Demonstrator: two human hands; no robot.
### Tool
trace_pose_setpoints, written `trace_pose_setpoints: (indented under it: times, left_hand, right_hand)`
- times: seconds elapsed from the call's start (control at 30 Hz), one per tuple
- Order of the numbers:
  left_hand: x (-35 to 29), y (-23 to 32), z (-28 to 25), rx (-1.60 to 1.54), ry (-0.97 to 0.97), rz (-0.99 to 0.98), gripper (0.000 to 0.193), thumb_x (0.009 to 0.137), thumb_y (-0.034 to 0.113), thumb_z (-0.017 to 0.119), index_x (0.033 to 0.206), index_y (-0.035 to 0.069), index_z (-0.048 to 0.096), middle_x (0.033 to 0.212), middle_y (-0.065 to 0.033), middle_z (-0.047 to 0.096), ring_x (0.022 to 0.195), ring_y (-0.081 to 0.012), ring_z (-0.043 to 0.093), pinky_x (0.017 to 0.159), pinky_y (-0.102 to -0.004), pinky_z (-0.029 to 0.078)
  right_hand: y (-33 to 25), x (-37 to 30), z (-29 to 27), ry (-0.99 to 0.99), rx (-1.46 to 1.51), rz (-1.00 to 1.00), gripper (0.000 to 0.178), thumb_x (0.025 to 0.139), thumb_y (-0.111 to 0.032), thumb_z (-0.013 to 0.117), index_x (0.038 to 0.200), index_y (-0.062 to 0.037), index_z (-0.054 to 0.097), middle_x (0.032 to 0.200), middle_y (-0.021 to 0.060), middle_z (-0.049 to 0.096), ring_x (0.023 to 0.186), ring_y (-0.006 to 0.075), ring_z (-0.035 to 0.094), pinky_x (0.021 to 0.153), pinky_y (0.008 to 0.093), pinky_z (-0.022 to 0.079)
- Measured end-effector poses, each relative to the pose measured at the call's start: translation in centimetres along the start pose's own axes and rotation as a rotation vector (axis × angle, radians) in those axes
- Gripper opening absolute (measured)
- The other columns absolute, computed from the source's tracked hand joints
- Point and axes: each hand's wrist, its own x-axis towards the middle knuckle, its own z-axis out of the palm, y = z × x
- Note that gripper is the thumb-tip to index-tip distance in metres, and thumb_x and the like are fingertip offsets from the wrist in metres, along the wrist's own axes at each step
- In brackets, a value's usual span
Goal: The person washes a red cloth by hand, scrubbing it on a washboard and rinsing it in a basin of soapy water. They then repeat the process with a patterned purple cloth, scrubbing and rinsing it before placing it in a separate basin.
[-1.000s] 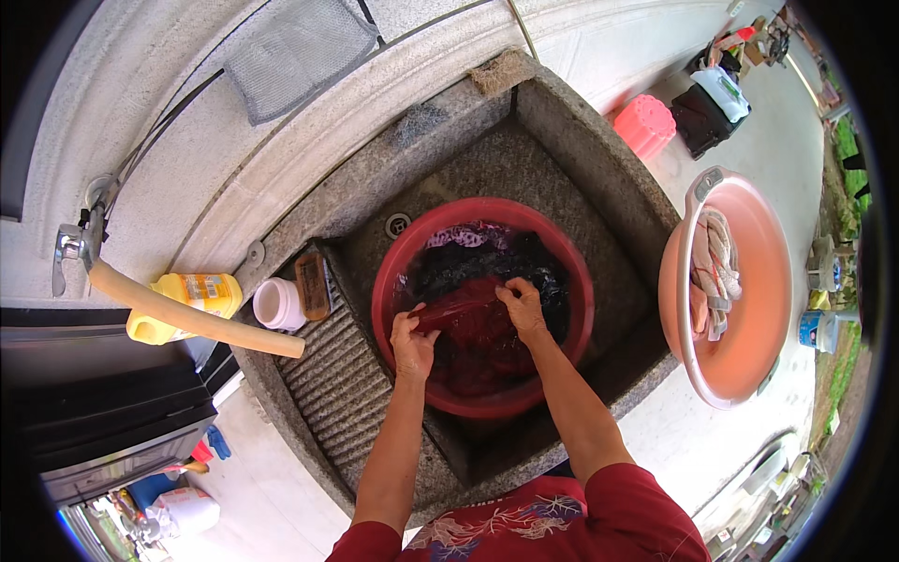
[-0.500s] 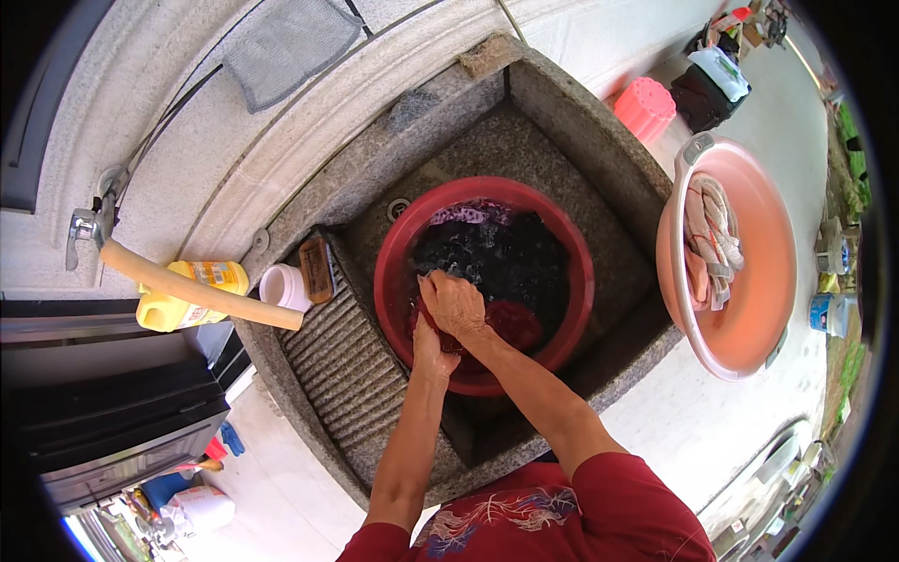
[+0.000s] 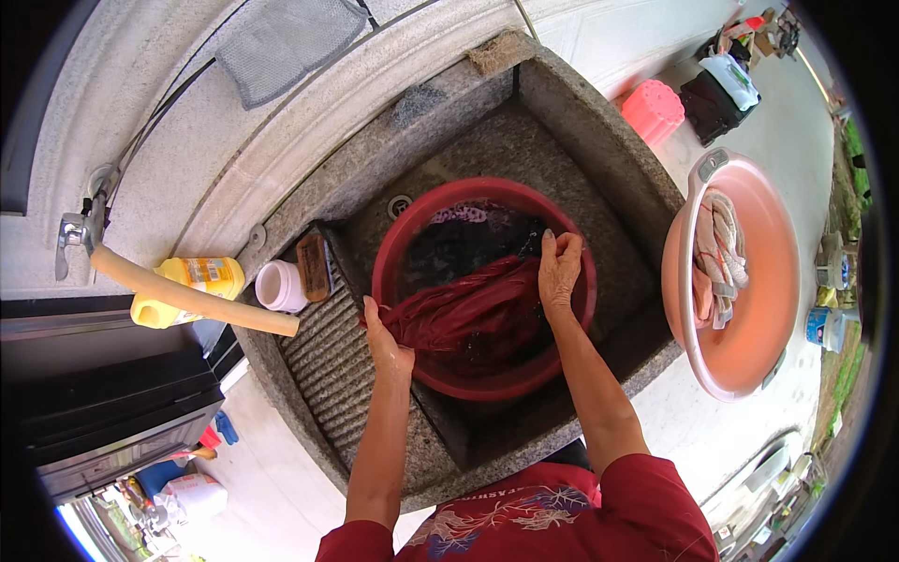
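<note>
In the stone sink, both hands stretch a dark-red cloth (left-to-right).

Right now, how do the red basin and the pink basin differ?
The red basin sits in the stone sink and holds dark water and laundry; the pink basin rests on the ledge outside it and holds only twisted pale cloth. Both hands work in the red one. Both basins are round.

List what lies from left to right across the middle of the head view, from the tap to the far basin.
Tap → yellow bottle → white cup → left hand → dark red cloth → right hand → pink basin.
</note>
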Motion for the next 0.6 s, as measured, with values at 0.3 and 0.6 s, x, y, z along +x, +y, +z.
trace_pose_setpoints:
  times: [0.3, 0.6]
  left_hand:
    - [9.2, -10.2, -6.6, 1.808, 0.211, 0.389, 0.055, 0.087, 0.031, 0.059, 0.129, 0.007, 0.034, 0.118, -0.0242, 0.052, 0.106, -0.044, 0.052, 0.087, -0.0494, 0.044]
    - [7.9, -2.2, -5.4, 0.861, -0.212, 0.243, 0.032, 0.085, 0.015, 0.059, 0.114, 0.005, 0.053, 0.114, -0.0137, 0.061, 0.102, -0.0346, 0.059, 0.087, -0.0456, 0.047]
  right_hand:
    - [6.3, -6.7, 5.0, -0.608, -0.628, -0.384, 0.041, 0.074, -0.008, 0.064, 0.113, -0.014, 0.053, 0.115, 0.0189, 0.045, 0.103, 0.0403, 0.047, 0.082, 0.0463, 0.048]
    - [4.7, 0.4, 3.5, -0.778, -0.114, -0.009, 0.023, 0.068, -0.003, 0.065, 0.091, -0.0051, 0.061, 0.083, 0.0119, 0.062, 0.078, 0.0281, 0.06, 0.075, 0.0367, 0.049]
